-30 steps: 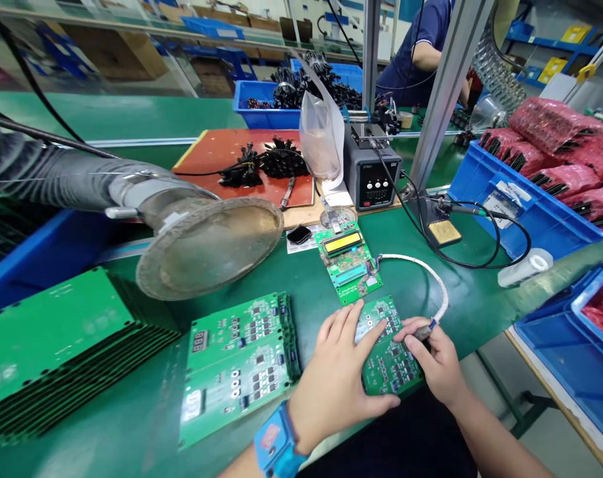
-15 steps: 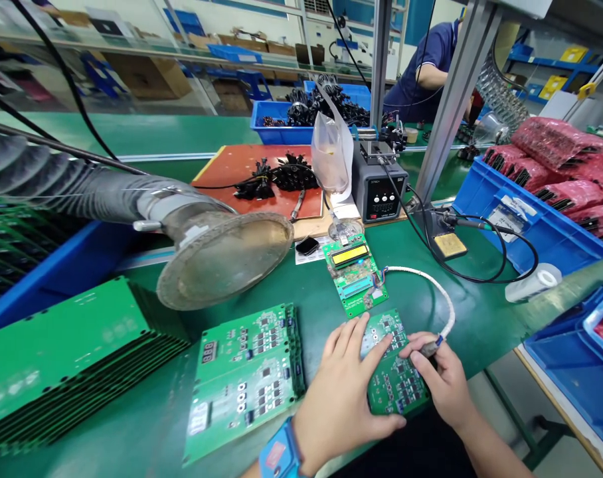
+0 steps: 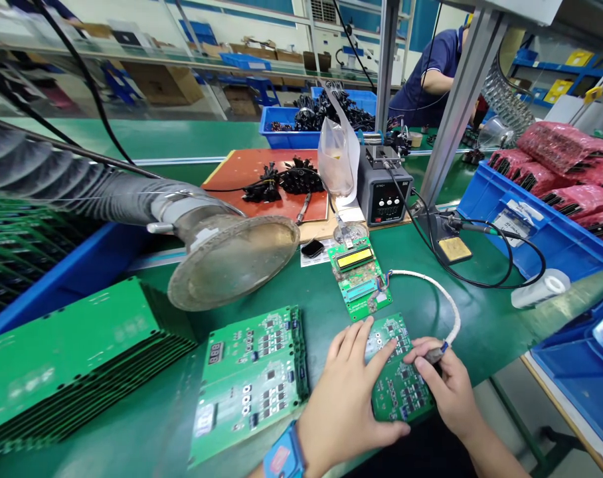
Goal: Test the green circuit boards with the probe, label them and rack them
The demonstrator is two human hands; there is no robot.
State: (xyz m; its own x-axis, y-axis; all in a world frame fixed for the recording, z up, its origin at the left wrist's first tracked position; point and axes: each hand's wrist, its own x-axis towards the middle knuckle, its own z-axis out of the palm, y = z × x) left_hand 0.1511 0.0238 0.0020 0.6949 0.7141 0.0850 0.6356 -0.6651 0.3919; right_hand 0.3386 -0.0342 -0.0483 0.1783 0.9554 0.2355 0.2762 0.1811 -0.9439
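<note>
Two hands work one small circuit board (image 3: 400, 388), just below the programmer board (image 3: 362, 281): your left hand (image 3: 348, 398) lies flat and open on it, while your right hand (image 3: 443, 385) pinches the cable probe (image 3: 433, 354) against its edge. Contact appears made; the nearby board stack (image 3: 252, 378) seems untouched.

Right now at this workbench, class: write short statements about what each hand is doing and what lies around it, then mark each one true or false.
1. The left hand lies flat on a small green circuit board. True.
2. The right hand holds a soldering iron. False: it pinches the plug of a white cable.
3. That cable runs to a board with a yellow display. True.
4. The fume hood hangs to the right of the hands. False: it is to their left.
</note>
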